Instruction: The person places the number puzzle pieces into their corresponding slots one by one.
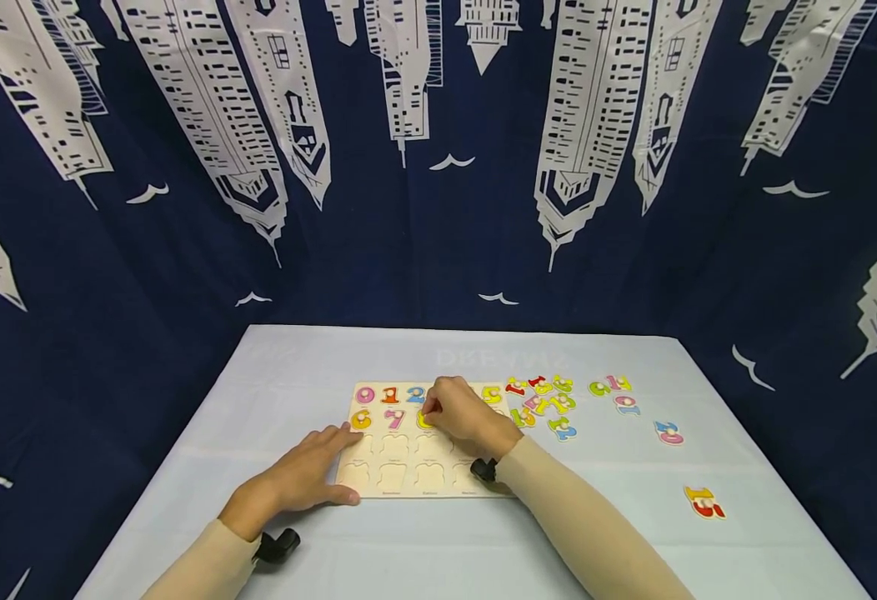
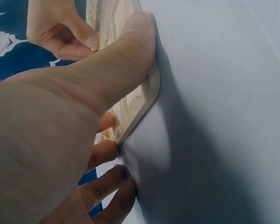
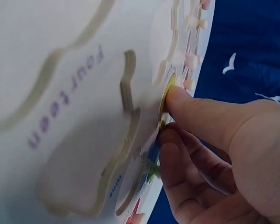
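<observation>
A wooden number puzzle board lies on a pale table. Its top rows hold coloured numbers such as a pink 0 and an orange 6; the lower cut-outs are bare. My left hand rests flat on the board's near left corner, the thumb lying along the board edge. My right hand pinches a yellow number piece over the second row. In the right wrist view the thumb and a finger hold that yellow piece on edge against the board.
Several loose number pieces lie in a cluster right of the board. Others lie farther out: a green 14, a blue and pink piece, an orange 13. A dark blue curtain with white buildings surrounds the table.
</observation>
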Demonstrator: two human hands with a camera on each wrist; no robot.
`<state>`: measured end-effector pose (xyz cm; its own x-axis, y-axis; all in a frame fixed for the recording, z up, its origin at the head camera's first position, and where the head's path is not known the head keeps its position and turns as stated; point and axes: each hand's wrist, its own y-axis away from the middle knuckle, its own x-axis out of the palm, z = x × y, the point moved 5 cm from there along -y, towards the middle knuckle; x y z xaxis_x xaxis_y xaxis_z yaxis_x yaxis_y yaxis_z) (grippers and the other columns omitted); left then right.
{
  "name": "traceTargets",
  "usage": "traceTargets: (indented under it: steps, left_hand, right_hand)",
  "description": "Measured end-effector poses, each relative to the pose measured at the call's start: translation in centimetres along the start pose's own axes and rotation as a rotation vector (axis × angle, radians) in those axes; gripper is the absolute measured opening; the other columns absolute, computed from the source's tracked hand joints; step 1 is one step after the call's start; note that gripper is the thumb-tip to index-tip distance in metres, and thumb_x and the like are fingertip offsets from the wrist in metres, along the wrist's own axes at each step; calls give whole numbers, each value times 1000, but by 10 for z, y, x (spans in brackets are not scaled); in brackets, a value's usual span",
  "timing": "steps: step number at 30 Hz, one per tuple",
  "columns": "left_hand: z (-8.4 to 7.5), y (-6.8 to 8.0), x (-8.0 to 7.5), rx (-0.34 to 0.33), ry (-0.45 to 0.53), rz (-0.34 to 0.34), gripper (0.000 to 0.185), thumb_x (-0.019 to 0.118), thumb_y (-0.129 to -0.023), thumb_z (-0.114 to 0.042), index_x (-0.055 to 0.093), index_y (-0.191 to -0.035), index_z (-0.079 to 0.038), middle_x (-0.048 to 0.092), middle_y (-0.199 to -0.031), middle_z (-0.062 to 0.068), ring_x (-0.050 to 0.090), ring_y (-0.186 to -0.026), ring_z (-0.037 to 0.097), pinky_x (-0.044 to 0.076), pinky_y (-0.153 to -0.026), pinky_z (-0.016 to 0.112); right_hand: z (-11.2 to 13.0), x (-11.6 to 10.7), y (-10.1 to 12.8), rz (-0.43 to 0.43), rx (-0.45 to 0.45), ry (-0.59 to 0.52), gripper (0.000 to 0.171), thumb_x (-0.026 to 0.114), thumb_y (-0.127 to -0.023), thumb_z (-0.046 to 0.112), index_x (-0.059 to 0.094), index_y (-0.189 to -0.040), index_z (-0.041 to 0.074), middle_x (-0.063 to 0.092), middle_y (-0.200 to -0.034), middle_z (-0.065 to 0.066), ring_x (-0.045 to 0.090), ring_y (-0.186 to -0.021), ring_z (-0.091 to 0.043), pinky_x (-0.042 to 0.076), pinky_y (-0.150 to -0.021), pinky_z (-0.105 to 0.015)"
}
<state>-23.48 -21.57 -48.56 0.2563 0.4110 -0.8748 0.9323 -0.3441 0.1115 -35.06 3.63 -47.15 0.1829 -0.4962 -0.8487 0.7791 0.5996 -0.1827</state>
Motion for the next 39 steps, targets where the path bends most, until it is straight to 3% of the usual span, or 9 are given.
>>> traceTargets:
  steps: [8,14,18,29,39]
  left_hand:
    - [3,4,-1,-5,2,-12,101,104,-88,-43,55,-171,-11,45,-184,26,49,-164,51,43,-136,70]
    - [5,5,0,0,6,-15,100,103,-88,-42,55,-170,-11,44,-184,26,49,-164,52,43,-136,71]
    - [6,5,1,-6,20,-7,101,103,-88,-42,55,-171,-11,43,-185,26,46,-166,54,41,-137,72]
    - [5,2,1,7,0,-13,102,103,-88,-44,55,-172,-11,43,-185,25,48,-165,52,43,-136,71]
    - [5,0,1,32,-8,-8,100,101,-91,-46,54,-172,-11,42,-186,26,49,-164,52,43,-136,72]
  right_hand:
    - [7,5,-2,5,8,18,7,87,-102,-1,90,-101,5,81,-99,-7,69,-89,-13,61,-79,-26]
    - [3,8,1,-6,27,28,5,88,-103,5,90,-107,6,78,-99,-6,69,-91,-14,63,-84,-29]
    - [-4,5,9,-35,44,5,13,89,-104,11,89,-115,6,78,-103,-5,70,-93,-13,63,-86,-28]
    - [-40,-48,41,-193,86,38,17,88,-103,11,90,-119,5,84,-114,-9,75,-93,-18,61,-83,-31]
    - [-98,-95,83,-284,222,66,24,88,-105,15,88,-128,6,84,-121,-11,78,-102,-25,59,-86,-37]
